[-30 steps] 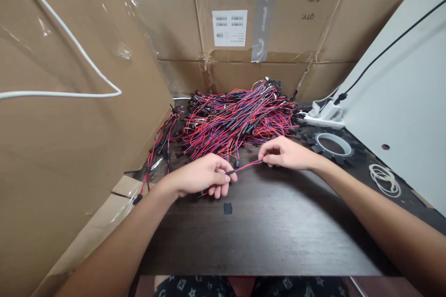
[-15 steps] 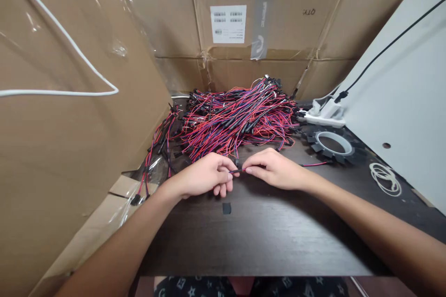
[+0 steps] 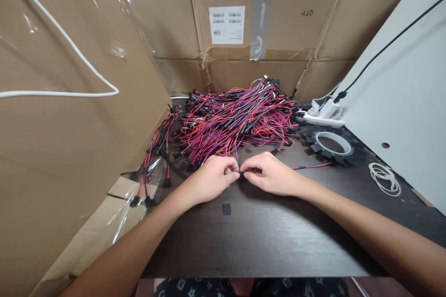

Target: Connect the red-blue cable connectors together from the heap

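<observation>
My left hand (image 3: 216,175) and my right hand (image 3: 267,174) meet just above the dark table, fingertips almost touching. Both are closed in a pinch on a thin wire cable, of which only a short dark bit shows between them. A red and blue wire length (image 3: 311,166) emerges beyond my right wrist and lies toward the tape roll; it looks like part of the same cable. Right behind my hands is a large heap of red, blue and black wire cables (image 3: 237,120). A small black tape square (image 3: 226,209) is stuck on the table in front of them.
A roll with black tape pieces (image 3: 334,143) around its rim lies at right, near a white power strip (image 3: 324,118) and a coiled pale cord (image 3: 385,179). More cables (image 3: 148,167) lie left. Cardboard boxes (image 3: 230,69) and a white panel (image 3: 400,79) enclose the table.
My left fingers have curled in, and both hands' fingertips have come closer together on the cable. The black piece that stood up between them no longer shows.
</observation>
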Demonstrator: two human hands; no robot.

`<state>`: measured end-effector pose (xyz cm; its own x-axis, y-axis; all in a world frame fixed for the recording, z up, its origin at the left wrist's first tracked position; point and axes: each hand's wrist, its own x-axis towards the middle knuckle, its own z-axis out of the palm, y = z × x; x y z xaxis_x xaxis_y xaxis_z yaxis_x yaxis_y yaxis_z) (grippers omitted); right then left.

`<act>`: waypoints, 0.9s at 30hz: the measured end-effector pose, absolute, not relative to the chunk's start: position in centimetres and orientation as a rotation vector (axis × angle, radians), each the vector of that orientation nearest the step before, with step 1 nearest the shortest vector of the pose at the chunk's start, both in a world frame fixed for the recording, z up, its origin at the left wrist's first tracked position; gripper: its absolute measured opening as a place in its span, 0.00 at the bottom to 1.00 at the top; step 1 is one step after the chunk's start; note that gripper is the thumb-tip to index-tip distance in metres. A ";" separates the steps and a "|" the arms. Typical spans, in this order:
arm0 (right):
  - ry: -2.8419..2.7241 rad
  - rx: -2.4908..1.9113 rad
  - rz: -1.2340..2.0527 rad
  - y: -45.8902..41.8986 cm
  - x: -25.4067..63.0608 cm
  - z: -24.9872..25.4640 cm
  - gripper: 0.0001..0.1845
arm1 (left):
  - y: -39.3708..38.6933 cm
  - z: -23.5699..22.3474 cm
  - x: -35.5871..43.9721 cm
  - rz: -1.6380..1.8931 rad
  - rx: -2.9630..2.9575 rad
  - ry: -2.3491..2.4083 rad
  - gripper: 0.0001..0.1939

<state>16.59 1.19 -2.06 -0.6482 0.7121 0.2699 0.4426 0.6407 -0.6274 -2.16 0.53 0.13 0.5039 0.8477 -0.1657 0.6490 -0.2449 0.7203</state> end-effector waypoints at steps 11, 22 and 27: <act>-2.352 -0.929 0.729 1.5 16.8 -1.9 0.07 | 0.0 0.0 -2.4 0.246 2.536 1.201 0.12; -2.327 -0.921 0.795 1.7 16.6 -2.3 0.08 | 0.2 -0.4 -2.2 0.253 2.527 1.163 0.12; -2.376 -0.799 0.799 1.8 16.9 -2.2 0.09 | 0.3 0.1 -2.4 0.255 2.536 1.224 0.11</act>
